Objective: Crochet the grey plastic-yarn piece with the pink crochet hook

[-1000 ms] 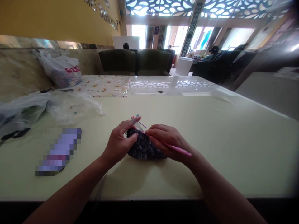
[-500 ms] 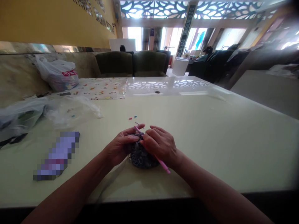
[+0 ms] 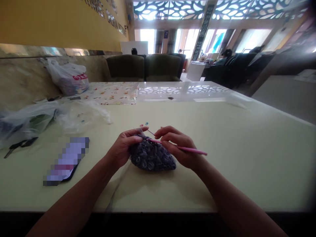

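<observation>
A dark grey-blue crochet piece point(image 3: 153, 158) with a looped, bumpy surface rests low over the table. My left hand point(image 3: 127, 144) is closed on its upper left edge, thumb on top and forefinger stretched out. Between the fingers of my right hand point(image 3: 181, 144) lies a pink crochet hook point(image 3: 191, 150), its tip at the top edge of the piece and its handle pointing right. A thin strand point(image 3: 151, 132) spans from the left forefinger to the right fingertips. Two small stitch markers, one red point(image 3: 141, 125) and one blue point(image 3: 146, 123), lie just beyond.
On the left are a phone point(image 3: 67, 159) with a blurred screen, scissors point(image 3: 21, 144), and clear plastic bags point(image 3: 81, 115). A full white carrier bag point(image 3: 71, 79) stands by the wall near a patterned cloth point(image 3: 111, 92). Dark armchairs point(image 3: 161, 67) are behind the table point(image 3: 234, 148).
The hook has swung from steeply slanted to nearly level, with its handle now to the right. My right hand has moved right and opened somewhat, exposing more of the crochet piece. The view shifted slightly.
</observation>
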A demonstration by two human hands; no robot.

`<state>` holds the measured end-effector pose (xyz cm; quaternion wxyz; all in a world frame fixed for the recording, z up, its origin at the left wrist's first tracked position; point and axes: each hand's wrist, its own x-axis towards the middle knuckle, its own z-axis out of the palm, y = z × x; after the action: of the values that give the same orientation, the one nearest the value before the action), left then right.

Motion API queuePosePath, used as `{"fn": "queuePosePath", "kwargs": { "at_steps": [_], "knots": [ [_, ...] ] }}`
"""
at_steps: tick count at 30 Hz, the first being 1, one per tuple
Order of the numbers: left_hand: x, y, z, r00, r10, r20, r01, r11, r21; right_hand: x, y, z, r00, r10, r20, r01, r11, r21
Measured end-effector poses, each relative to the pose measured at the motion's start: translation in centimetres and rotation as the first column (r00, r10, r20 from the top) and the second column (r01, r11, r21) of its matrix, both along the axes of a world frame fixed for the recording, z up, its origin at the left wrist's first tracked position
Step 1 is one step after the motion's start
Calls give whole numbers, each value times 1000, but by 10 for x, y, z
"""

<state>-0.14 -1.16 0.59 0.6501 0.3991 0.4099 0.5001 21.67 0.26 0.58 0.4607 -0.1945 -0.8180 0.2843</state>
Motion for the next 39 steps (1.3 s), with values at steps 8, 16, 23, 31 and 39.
{"fn": "queuePosePath", "kwargs": {
  "at_steps": [8, 16, 23, 31, 39],
  "knots": [
    [9, -5, -15, 980, -194, -54, 198, 974, 111, -14, -7, -11, 994, -76, -80, 49, 954, -295],
    [7, -1, -12, 973, -64, -223, 113, 971, 211, -17, -9, -14, 939, -295, -178, 233, 924, -303],
    [20, -12, -12, 999, -23, 28, 21, 998, 63, -23, -13, -29, 978, -196, -78, 194, 981, -30],
    [23, -15, -8, 999, 29, -40, -27, 999, 42, -20, 2, -25, 871, -462, 166, 306, 776, 551],
    [20, -12, -5, 977, -153, 150, 174, 974, -142, -31, -18, -25, 758, -652, 19, 412, 500, 762]
  ]
}}
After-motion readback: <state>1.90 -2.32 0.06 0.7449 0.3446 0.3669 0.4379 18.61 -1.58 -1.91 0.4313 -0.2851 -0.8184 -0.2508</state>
